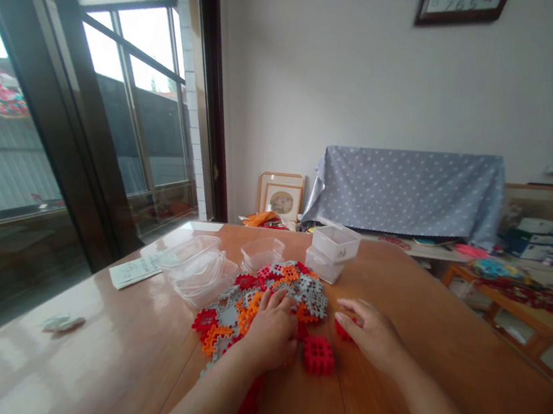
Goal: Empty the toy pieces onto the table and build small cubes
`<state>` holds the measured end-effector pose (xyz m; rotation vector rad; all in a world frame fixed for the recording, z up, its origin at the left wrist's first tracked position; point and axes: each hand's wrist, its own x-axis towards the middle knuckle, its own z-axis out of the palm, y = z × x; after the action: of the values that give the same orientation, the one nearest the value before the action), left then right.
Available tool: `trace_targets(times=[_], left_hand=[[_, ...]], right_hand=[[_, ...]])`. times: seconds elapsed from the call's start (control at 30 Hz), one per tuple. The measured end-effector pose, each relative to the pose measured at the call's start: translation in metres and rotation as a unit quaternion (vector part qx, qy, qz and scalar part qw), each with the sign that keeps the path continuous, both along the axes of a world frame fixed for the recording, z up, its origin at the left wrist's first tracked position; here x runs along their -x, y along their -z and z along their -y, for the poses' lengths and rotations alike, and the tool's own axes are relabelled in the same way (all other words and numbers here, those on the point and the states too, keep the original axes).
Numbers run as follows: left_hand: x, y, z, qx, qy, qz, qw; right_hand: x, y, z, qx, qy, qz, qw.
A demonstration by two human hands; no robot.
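Note:
A heap of interlocking plastic pieces [230,315] in grey, red and orange lies on the table. My left hand [275,324] rests on the heap with its fingers slightly spread; what lies under the palm is hidden. To the right, my right hand [375,330] has its index finger and thumb apart. Beneath that thumb sits a red piece [345,327], partly covered by the hand; touching it seems likely, but a grip does not show. Between both hands stands a red block [319,355] with a grid of holes. More red pieces [248,405] show beyond my left forearm.
Clear plastic containers and lids [200,271] are piled left of the heap, with another clear container [261,253] behind. Stacked white boxes [335,241] stand at the back. Papers [135,271] and a small packet [62,323] lie on the wooden table [126,363].

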<state>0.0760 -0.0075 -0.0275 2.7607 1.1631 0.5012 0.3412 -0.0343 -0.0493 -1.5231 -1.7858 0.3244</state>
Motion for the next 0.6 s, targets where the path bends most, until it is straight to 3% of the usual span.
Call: trace_targets(times=[0.27,0.6], left_hand=[[-0.001,0.000,-0.001,-0.015,0.006,0.019,1.000],[0.016,0.002,-0.021,-0.007,-0.106,0.096,0.990]], right_hand=[[0.000,0.001,0.000,0.001,-0.009,-0.015,1.000],[0.006,-0.002,0.003,0.009,-0.019,-0.010,1.000]])
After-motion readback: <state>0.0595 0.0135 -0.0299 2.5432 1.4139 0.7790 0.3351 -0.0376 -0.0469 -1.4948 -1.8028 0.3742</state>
